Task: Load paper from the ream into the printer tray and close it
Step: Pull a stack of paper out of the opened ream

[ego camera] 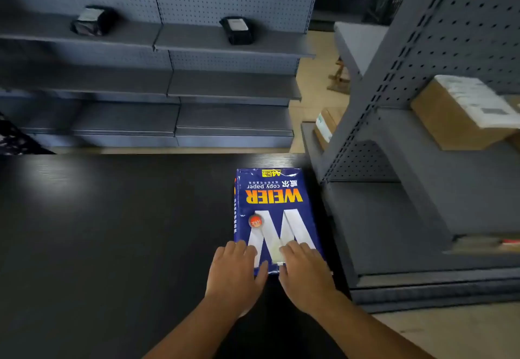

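A blue ream of copy paper (274,203), printed with yellow "WEIER" lettering and a big white W, lies flat on a black table (112,232) near its right edge. My left hand (235,277) rests on the ream's near left corner, fingers spread over the wrapper. On the near right part lies my right hand (305,274), its fingers on the wrapper by a pale strip at the near end. Both hands press on the wrapper; neither has lifted it. No printer or tray is in view.
Grey pegboard shelving (225,88) stands behind the table, with two black packets (94,20) (237,29) on an upper shelf. Another grey shelf unit (422,218) stands close on the right and holds a cardboard box (461,113). Light wooden floor shows between them.
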{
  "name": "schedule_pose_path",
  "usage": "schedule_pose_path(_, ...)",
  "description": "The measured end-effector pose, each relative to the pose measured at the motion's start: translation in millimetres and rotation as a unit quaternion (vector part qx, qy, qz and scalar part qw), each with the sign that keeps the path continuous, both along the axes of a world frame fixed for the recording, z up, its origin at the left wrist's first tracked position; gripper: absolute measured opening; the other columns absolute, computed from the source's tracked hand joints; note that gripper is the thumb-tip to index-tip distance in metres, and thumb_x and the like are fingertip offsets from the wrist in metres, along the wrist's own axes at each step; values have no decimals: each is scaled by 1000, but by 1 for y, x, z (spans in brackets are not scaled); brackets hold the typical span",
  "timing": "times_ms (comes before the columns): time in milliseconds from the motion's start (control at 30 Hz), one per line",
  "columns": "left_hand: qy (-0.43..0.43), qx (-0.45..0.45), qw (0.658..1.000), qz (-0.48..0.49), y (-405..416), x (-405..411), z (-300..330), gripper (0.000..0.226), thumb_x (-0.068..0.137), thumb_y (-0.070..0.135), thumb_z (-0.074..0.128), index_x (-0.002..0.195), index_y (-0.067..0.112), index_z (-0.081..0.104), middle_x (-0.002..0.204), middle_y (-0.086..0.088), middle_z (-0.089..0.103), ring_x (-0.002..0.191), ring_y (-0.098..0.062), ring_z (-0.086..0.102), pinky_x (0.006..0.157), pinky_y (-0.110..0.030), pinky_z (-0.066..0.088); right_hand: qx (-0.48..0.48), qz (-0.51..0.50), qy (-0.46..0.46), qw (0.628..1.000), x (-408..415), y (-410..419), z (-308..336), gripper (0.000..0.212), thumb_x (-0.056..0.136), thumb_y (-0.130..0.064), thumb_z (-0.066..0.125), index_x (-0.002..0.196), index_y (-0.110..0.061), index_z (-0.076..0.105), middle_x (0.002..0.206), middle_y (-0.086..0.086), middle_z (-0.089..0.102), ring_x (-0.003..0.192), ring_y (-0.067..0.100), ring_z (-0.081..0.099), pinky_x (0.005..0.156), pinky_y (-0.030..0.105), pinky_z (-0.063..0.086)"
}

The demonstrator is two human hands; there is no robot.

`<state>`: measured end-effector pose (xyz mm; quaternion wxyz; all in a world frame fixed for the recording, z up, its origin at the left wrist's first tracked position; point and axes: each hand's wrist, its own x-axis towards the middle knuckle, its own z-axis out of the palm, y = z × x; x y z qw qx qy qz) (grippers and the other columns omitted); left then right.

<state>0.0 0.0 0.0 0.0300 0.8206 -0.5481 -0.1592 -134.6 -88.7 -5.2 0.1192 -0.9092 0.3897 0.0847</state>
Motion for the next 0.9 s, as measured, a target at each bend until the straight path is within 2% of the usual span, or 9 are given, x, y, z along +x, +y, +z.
schedule_pose_path(233, -19, -28, 999, -34, -22, 12, -79, 42, 94, 53, 32, 116, 25, 55, 116, 5, 58, 106, -15, 50, 94, -34, 44, -27, 3, -27, 999, 21, -40, -87, 26, 97, -31, 54, 121, -22, 52, 124, 0, 57, 111, 19, 52, 93, 31, 46)
schedule_pose_path(400, 0, -37, 998, -46, -18, 5, -84, 41, 94, 52, 34, 120, 26, 51, 124, 5, 53, 114, -16, 46, 98, -34, 44, -10, 5, -23, 1000, 23, -48, -97, 27, 92, -23, 65, 117, -17, 57, 115, 4, 61, 104, 21, 55, 89, 31, 47)
schedule_pose_path(500, -4, -31, 998, -45, -19, 1, -82, 41, 94, 51, 31, 117, 24, 51, 119, 5, 53, 107, -17, 46, 95, -34, 45, 5, 0, -10, 1000, 25, -51, -96, 35, 84, -17, 76, 114, -16, 58, 111, 5, 61, 101, 23, 56, 87, 33, 46)
schedule_pose_path(600, 3, -17, 999, -42, -20, -1, -78, 45, 94, 50, 29, 121, 23, 50, 122, 5, 51, 109, -17, 46, 97, -34, 44, 24, 15, 16, 999, 22, -53, -95, 41, 88, -19, 71, 123, -15, 51, 121, 6, 57, 109, 23, 50, 94, 32, 41)
schedule_pose_path(800, 28, 10, 999, -43, -18, 0, -73, 44, 98, 49, 34, 132, 24, 45, 141, 3, 45, 129, -16, 38, 107, -34, 41, 15, 42, 38, 998, 15, -53, -93, 40, 92, -24, 66, 128, -15, 49, 127, 7, 55, 112, 23, 50, 99, 33, 40)
schedule_pose_path(900, 23, 19, 998, -49, -18, 1, -71, 43, 99, 46, 33, 133, 23, 44, 142, 2, 43, 130, -17, 37, 107, -34, 39, 9, 71, 34, 997, 9, -45, -91, 32, 86, -20, 74, 113, -16, 59, 109, 6, 61, 98, 22, 56, 88, 34, 46)
